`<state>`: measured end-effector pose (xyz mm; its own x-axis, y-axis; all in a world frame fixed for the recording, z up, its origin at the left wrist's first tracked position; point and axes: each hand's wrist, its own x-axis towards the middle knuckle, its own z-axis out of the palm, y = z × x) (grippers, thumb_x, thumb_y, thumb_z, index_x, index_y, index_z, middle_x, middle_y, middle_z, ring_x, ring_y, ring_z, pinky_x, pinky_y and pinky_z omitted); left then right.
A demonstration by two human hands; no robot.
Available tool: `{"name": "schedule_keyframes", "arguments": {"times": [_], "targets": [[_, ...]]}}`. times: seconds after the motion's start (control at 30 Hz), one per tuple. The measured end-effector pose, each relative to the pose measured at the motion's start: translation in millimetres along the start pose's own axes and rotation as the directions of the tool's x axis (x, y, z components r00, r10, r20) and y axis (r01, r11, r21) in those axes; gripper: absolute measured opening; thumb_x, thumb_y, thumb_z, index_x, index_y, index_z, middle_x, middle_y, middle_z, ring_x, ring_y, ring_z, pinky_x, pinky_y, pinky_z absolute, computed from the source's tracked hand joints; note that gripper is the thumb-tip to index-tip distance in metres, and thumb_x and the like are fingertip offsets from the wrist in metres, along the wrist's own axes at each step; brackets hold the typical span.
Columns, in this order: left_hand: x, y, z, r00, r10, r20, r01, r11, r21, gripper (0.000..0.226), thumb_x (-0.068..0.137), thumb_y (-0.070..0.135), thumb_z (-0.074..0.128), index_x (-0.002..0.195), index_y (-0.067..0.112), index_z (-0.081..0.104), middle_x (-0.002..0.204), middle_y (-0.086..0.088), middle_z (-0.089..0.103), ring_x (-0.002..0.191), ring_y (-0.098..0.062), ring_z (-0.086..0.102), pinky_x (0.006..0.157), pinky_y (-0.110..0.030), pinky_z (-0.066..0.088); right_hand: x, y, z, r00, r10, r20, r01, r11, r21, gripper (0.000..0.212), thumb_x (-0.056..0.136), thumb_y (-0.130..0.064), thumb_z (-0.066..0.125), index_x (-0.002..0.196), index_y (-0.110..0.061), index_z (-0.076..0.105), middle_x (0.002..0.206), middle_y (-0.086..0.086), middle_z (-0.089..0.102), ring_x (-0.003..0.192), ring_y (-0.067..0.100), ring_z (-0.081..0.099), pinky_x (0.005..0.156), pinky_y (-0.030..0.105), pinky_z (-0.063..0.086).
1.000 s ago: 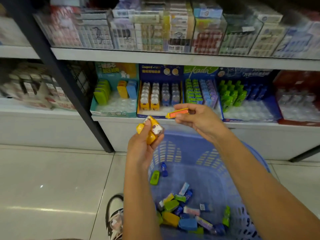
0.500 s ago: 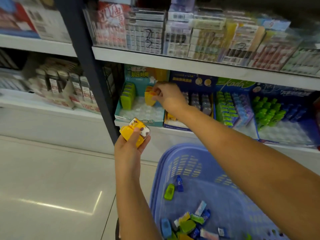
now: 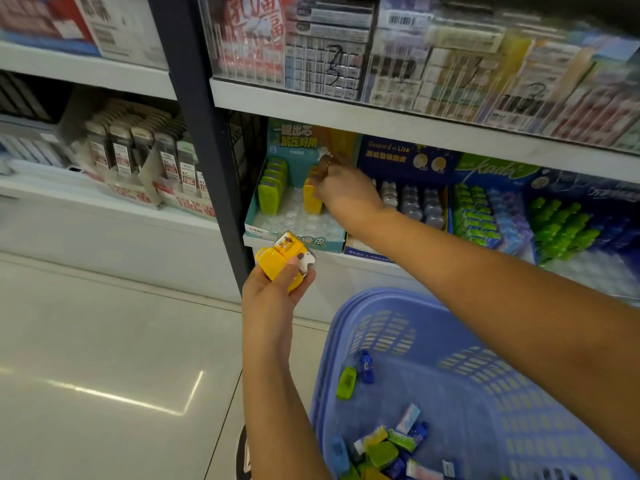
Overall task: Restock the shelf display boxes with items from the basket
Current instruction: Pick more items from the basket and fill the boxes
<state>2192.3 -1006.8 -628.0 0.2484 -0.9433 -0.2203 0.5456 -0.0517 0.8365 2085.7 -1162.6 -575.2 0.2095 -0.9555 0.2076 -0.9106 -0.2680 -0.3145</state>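
Right hand (image 3: 348, 194) reaches into the teal cardboard display box (image 3: 294, 237) on the lower white metal shelf (image 3: 349, 259). Its fingers are bent and bunched close together, with the tips at the top of the row of upright yellow-orange flat packs (image 3: 309, 202). The view is blurred there, so I cannot tell whether they pinch a pack or only touch the row. A row of green flat packs (image 3: 272, 188) stands left of these fingers in the same box. Clear blister slots lie bare below them, toward the box front. A navy cardboard display box (image 3: 408, 157) holding grey-capped items sits just right of the fingers.

Left hand (image 3: 275, 296) is held lower, in front of the shelf edge and beside the dark metal shelf upright (image 3: 207, 174). Its fingers are curled round a bunch of small yellow plastic cases (image 3: 277, 261) with white printed fronts. The thumb presses across the top of the bunch, and the cases stick out above the fingertips.

A lilac-blue slotted plastic basket (image 3: 381, 297) sits below and to the right of the left fingers, under the right forearm. On its floor a heap of mixed small packs (image 3: 381, 452) in green, blue and yellow lies at the near end. Apart from the heap, nearer the left wrist, lie one green flat pack (image 3: 346, 382) and one small blue piece (image 3: 366, 367).
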Motion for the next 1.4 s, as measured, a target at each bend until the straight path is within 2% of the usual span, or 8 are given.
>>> {"name": "schedule_keyframes", "arguments": {"times": [0.2,0.33,0.5,0.77,0.87,1.07,1.27,1.4], "targets": [[-9,5,6,0.999,0.007,0.037,-0.006,0.999,-0.038,0.015,0.092,0.005,0.056,0.103,0.006,0.065,0.090,0.000,0.074,0.088,-0.015,0.070,0.079,-0.029,0.057,-24,-7,-20,0.978,-0.166,0.124,0.187,0.966,-0.180,0.044,0.097,-0.015,0.044,0.140,-0.014,0.041,0.145,0.015,0.033,0.131,0.032,0.035,0.100,0.031,0.034],[-14,4,7,0.999,0.007,0.044,-0.004,0.999,-0.054,0.015,0.093,0.007,0.055,0.104,0.008,0.065,0.093,0.000,0.074,0.092,-0.016,0.070,0.080,-0.028,0.057,-73,-9,-34,0.988,-0.128,0.088,0.092,0.941,0.327,0.037,0.096,-0.024,0.050,0.133,-0.022,0.051,0.126,0.005,0.055,0.107,0.018,0.055,0.081,0.021,0.041],[-21,0,15,0.984,-0.025,0.174,0.014,0.998,0.067,0.021,0.094,0.008,0.053,0.111,0.009,0.065,0.102,-0.005,0.072,0.095,-0.016,0.069,0.082,-0.027,0.056,-139,3,-44,0.972,-0.015,0.236,-0.165,0.671,0.723,0.036,0.084,-0.029,0.069,0.117,-0.036,0.058,0.106,-0.012,0.065,0.095,0.005,0.064,0.086,0.025,0.053],[-37,-26,69,0.968,-0.128,0.216,0.095,0.983,0.154,0.021,0.091,0.008,0.057,0.110,0.004,0.066,0.106,-0.017,0.070,0.102,-0.030,0.066,0.089,-0.040,0.054,-177,32,-37,0.948,0.310,0.069,-0.202,0.422,0.884,0.024,0.083,-0.006,0.068,0.099,-0.024,0.064,0.100,-0.001,0.069,0.092,0.012,0.065,0.083,0.022,0.054],[-43,-36,88,0.955,-0.145,0.258,0.092,0.974,0.209,0.015,0.094,0.006,0.053,0.101,0.008,0.066,0.095,-0.011,0.072,0.093,-0.023,0.069,0.076,-0.028,0.058,-188,56,-44,0.919,0.394,0.010,-0.165,0.363,0.917,0.016,0.091,-0.011,0.059,0.101,-0.022,0.063,0.101,0.002,0.069,0.088,0.012,0.067,0.076,0.022,0.055],[-51,-44,96,0.974,-0.181,0.137,0.153,0.970,0.190,0.020,0.099,0.020,0.046,0.093,0.011,0.063,0.067,-0.003,0.064,0.058,-0.011,0.065,0.053,-0.021,0.054,-181,96,-62,0.884,0.452,-0.119,-0.197,0.590,0.783,0.021,0.084,-0.024,0.069,0.099,-0.028,0.054,0.088,0.002,0.064,0.075,0.016,0.065,0.066,0.028,0.051],[-38,-40,95,0.962,-0.261,-0.077,0.272,0.939,0.213,0.029,0.100,0.021,0.041,0.077,0.011,0.056,0.063,-0.006,0.060,0.044,-0.012,0.052,0.035,-0.017,0.039,-136,83,-52,0.969,0.176,-0.173,-0.073,0.874,0.481,0.022,0.089,-0.021,0.063,0.110,-0.019,0.065,0.094,-0.004,0.052,0.078,0.003,0.053,0.074,0.011,0.046],[-38,-36,84,0.960,-0.279,-0.038,0.281,0.947,0.153,0.029,0.099,0.025,0.044,0.079,0.010,0.059,0.058,0.003,0.065,0.049,-0.007,0.061,0.043,-0.015,0.048,-114,65,-40,0.993,0.036,-0.109,0.010,0.919,0.393,0.021,0.087,-0.017,0.064,0.105,-0.010,0.060,0.097,0.007,0.063,0.084,0.016,0.059,0.079,0.036,0.051]]}}
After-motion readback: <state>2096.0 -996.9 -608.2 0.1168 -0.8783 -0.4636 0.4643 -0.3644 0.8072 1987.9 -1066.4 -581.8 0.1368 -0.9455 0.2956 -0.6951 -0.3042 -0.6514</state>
